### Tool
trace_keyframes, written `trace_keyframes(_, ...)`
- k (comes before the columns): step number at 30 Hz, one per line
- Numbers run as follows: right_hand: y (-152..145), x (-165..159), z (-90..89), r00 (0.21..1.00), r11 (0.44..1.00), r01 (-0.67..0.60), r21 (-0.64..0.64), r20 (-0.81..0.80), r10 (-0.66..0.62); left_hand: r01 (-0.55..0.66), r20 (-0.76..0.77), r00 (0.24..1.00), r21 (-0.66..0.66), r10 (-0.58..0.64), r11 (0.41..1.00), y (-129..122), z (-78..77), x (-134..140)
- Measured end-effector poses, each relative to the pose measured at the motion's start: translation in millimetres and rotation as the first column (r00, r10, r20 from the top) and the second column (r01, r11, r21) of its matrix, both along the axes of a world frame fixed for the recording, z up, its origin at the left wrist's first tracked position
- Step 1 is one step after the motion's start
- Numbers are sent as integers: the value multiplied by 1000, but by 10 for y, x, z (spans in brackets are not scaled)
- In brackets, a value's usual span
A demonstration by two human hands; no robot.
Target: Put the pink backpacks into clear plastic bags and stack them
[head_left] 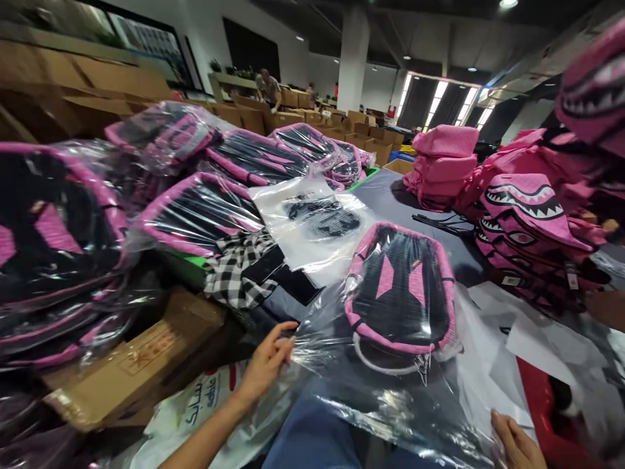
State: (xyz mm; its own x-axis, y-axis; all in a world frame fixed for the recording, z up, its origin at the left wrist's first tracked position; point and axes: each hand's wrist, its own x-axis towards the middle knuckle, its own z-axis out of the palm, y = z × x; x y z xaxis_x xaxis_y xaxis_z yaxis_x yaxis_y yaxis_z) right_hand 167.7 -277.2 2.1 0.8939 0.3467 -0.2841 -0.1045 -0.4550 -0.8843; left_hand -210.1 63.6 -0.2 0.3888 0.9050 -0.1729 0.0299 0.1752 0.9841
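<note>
A pink and black backpack [403,290] lies inside a clear plastic bag [322,339] on the grey table before me. The bag's mouth end stretches toward my body. With thumb and fingers, my left hand [271,358] pinches the bag's left edge. My right hand [517,440] is closed on the bag's opposite corner at the lower right, partly cut off by the frame. A pale loop [385,366] curves out below the backpack. Beyond it lie a white plastic sheet with black print [317,221] and a black and white checked cloth [237,270].
Bagged backpacks [200,212] are piled at the left and back. Pink shark-face bags [525,228] are heaped at the right, near white sheets [541,339]. A cardboard box [141,358] and a printed white sack [209,404] lie lower left. A person [268,88] stands far back.
</note>
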Motion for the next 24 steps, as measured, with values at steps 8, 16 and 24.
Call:
trace_keyframes(8, -141, -186, -174, 990, 909, 132, 395, -100, -100, 72, 264, 964, -418, 46, 905, 90, -14, -136)
trace_keyframes(16, -166, -168, 138, 912, 995, 2, 101, 408, -43, 101, -139, 988, 277, -64, 956, 150, 22, -135)
trace_keyframes(24, 393, -186, 194, 838, 987, 62, 149, 529, -133, 4, -127, 991, 401, 51, 916, 263, -37, 104)
